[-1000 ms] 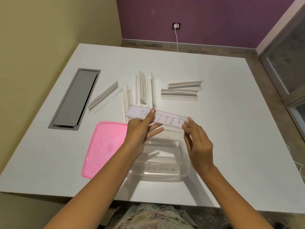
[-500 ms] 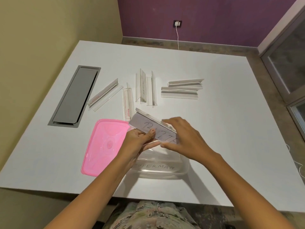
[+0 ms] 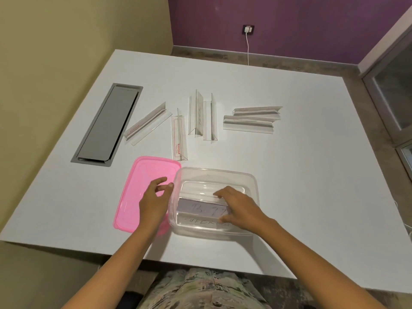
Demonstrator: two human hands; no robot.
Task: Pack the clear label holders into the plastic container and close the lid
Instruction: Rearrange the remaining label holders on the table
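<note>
A clear plastic container (image 3: 252,181) stands open near the table's front edge. Inside it lies a clear label holder with a handwritten white card (image 3: 200,209), and my right hand (image 3: 239,207) grips that holder at its right end. Beneath it another labelled holder shows through the front wall. My left hand (image 3: 155,198) hovers open over the pink lid (image 3: 142,175), which lies flat just left of the container. Several more clear label holders lie farther back: one slanted (image 3: 147,123), one lengthwise (image 3: 178,137), a pair standing on end (image 3: 202,114), and a stacked pair (image 3: 252,119).
A grey cable hatch (image 3: 107,123) is set into the white table (image 3: 289,175) at the left. A yellow wall runs along the left side. A white charger cable (image 3: 248,45) hangs from a socket on the purple wall behind.
The handwritten label holder went from above the container down into it with my right hand. My left hand let go of it and moved left over the pink lid.
</note>
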